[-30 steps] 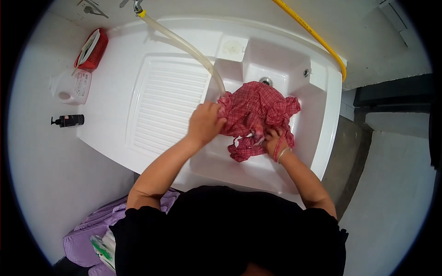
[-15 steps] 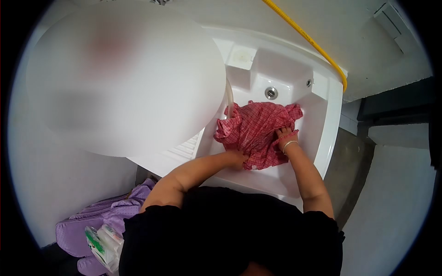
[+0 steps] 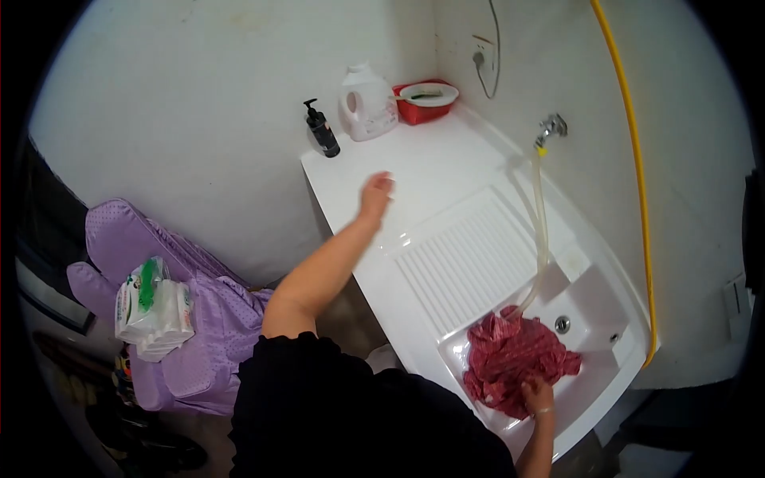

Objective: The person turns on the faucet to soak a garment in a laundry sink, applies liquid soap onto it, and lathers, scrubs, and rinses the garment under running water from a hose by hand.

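Observation:
A wet red checked garment (image 3: 514, 358) lies bunched in the white sink basin (image 3: 590, 307). My right hand (image 3: 538, 393) rests on its lower right part, fingers curled down at the cloth; whether they grip it is hard to see. Away from the garment, my left hand (image 3: 377, 193) is raised above the white counter (image 3: 422, 171), slightly blurred, its fingers bent. Nearest to it are a black pump bottle (image 3: 323, 134) and a white jug (image 3: 370, 105). A clear hose (image 3: 541, 231) runs from the tap (image 3: 551, 129) to the garment's top edge.
Left of the basin is a ribbed washboard (image 3: 466, 259). A red basket (image 3: 426, 109) with a white dish stands in the back corner. The yellow hose (image 3: 635, 167) hangs along the wall. Tissue packs (image 3: 155, 311) lie on purple padded fabric (image 3: 215, 327) at the left.
The view has swung left. My left hand has left the garment and moved over the counter toward the bottles. My right hand has stayed at the garment. The large pale blur has gone.

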